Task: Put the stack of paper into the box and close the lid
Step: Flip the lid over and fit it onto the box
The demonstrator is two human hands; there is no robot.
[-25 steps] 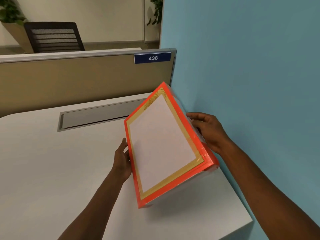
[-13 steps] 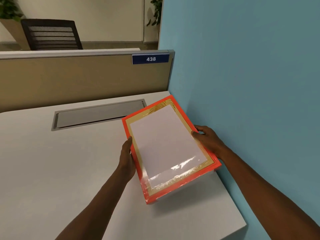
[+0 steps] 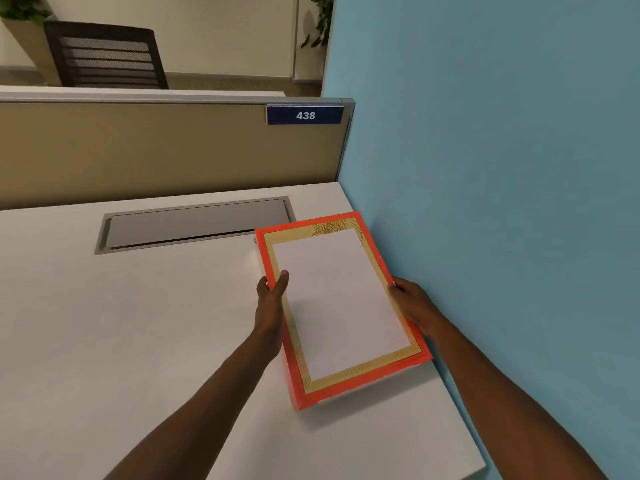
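A flat orange box [image 3: 343, 306] with a gold border and a white middle lies nearly level over the right side of the white desk [image 3: 138, 323], close to the blue wall [image 3: 485, 202]. My left hand [image 3: 270, 306] grips its left long edge, thumb on top. My right hand [image 3: 414, 308] holds the right long edge. A shadow shows under the near corner; I cannot tell whether the box touches the desk. No separate stack of paper shows, and I cannot tell whether the white middle is paper or the lid's face.
A grey cable hatch [image 3: 194, 225] is set into the desk behind the box. A tan partition [image 3: 156, 150] with a blue "438" label [image 3: 304, 115] closes the far side. A black chair [image 3: 104, 57] stands beyond it. The desk's right edge runs along the wall.
The box has tipped from steeply tilted down to nearly flat and dropped toward the desk. Both hands kept hold of its edges, and the left thumb has come over the top.
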